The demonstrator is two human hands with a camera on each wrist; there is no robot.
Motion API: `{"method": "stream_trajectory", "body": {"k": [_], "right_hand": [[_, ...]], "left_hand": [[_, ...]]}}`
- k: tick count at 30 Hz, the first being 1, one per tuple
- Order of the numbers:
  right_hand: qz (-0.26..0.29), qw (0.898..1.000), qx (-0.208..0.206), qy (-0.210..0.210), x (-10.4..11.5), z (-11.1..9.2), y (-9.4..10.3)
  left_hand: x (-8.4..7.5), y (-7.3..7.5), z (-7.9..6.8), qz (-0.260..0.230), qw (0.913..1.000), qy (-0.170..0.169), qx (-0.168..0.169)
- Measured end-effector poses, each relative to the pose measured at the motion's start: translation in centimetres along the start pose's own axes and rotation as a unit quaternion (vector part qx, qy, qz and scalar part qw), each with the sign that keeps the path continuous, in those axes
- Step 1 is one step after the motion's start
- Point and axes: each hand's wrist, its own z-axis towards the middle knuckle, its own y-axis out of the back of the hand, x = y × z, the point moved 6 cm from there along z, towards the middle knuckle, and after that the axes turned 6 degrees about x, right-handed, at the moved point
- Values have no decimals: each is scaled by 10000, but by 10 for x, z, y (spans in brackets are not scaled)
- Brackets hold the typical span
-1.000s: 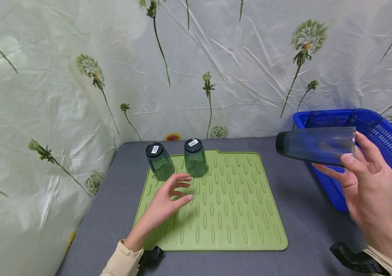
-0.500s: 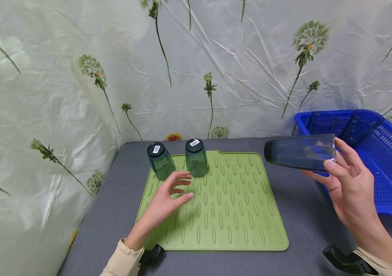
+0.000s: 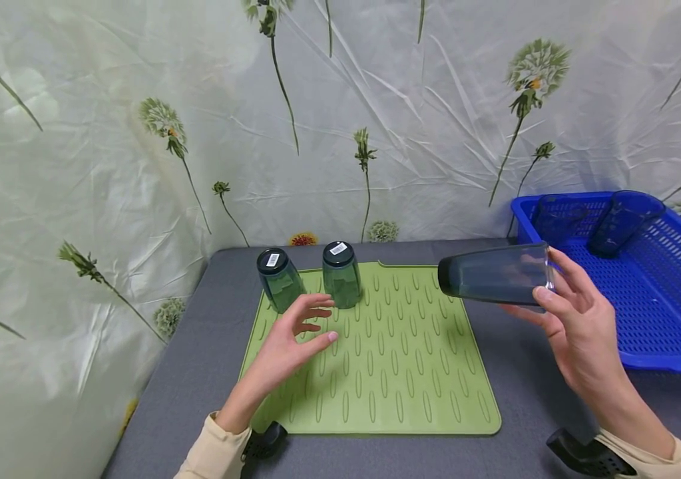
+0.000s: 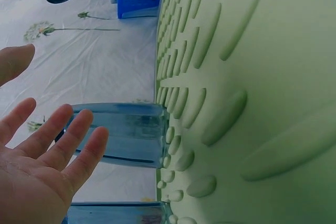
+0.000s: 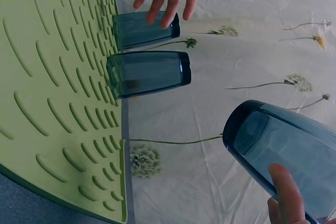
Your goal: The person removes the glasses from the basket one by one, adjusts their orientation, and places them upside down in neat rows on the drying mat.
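Note:
A blue-grey drinking glass [image 3: 492, 274] lies nearly level in the air, its dark base pointing left. My right hand [image 3: 580, 319] grips it near the rim, between the mat and the basket. Two more glasses stand upside down on the green drying mat [image 3: 412, 359], at its back left: one glass [image 3: 283, 283] further left, the other glass [image 3: 342, 279] beside it. Each has a white label on its upturned base. My left hand [image 3: 292, 332] hovers over the mat just in front of them, holding nothing, fingers spread in the left wrist view.
A blue plastic basket [image 3: 670, 362] stands at the right, with a glass [image 3: 622, 223] leaning in its back part and another glass [image 3: 558, 216] at its back left corner. Behind the grey table [image 3: 184, 372] hangs a flower-patterned sheet [image 3: 436, 133].
My right hand has carried the glass leftward and slightly down, away from the basket, bringing its base over the mat's right edge. The left hand has hardly moved.

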Motion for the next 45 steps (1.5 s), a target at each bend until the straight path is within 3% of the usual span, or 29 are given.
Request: {"method": "stream_trajectory", "body": {"k": [9,16,19,26,32,40,45], "right_hand": [[-269,9992,127,-250,-12,-4,-5],[-153,9991,344,-181,-18,-6,-9],[-119,9992,344,-186,-19,-6,-9],[-229,9987,376,-264,-23,-8,-12],[-245,9983,381,-377,-26,-10,-15],[-89,9983,332,-470,-29,-11,-16],[-80,9979,332,-545,-33,-12,-16]], "left_hand": [[-2,0,-2,63,10000,-11,18],[18,-1,5,173,9997,-133,63],[20,-3,9,281,9993,-211,128],[15,-8,18,404,9980,-422,244],[12,-15,21,279,9991,-200,257],[-18,-25,27,-9,9991,-246,346],[-6,-32,39,-85,9984,-327,458]]}}
